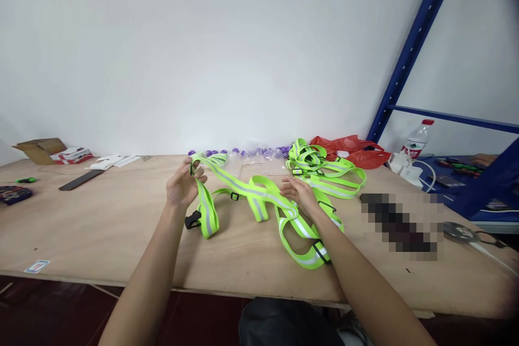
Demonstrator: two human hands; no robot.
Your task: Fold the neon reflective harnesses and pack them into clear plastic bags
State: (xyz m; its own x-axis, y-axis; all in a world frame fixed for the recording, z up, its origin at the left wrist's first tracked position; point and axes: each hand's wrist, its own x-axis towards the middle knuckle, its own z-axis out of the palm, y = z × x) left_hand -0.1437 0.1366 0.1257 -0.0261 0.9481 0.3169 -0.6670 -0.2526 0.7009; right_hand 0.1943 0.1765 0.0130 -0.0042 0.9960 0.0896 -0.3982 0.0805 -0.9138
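Note:
A neon yellow-green reflective strap harness with grey stripes and black buckles lies spread on the wooden table. My left hand is closed on one looped end of it, lifted a little off the table. My right hand rests on the middle of the same strap, fingers curled on the band. A black buckle hangs below the left hand. More of the same straps lie in a pile just beyond the right hand.
Purple caps line the wall. A red plastic bag, water bottle and white power strip sit at right by a blue rack. At left are a cardboard box and a dark flat bar.

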